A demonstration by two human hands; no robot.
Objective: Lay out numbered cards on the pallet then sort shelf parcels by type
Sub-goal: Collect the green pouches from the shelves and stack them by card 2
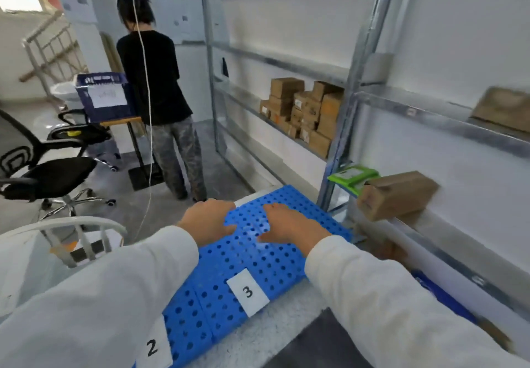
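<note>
a black "3" is printed on a white card [248,292] laid on the blue pallet [258,256]. a black "2" is shown on a second white card [152,347] at the pallet's near left edge. the sheet [107,96] on the blue crate [94,111] and the labels on the shelf parcels [304,112] are too blurred to be read.

The one camera rides on the person's head, looking forward and down over both sleeves [100,296]. The blue pallet [258,258] lies close beneath it at 6 o'clock, the left hand [208,220] and right hand [289,231] near the middle of the frame. The wide lens bends the metal rack [365,61] at 2 o'clock; another person [156,81] stands farther off at 11 o'clock, an office chair [48,172] at 9.
</note>
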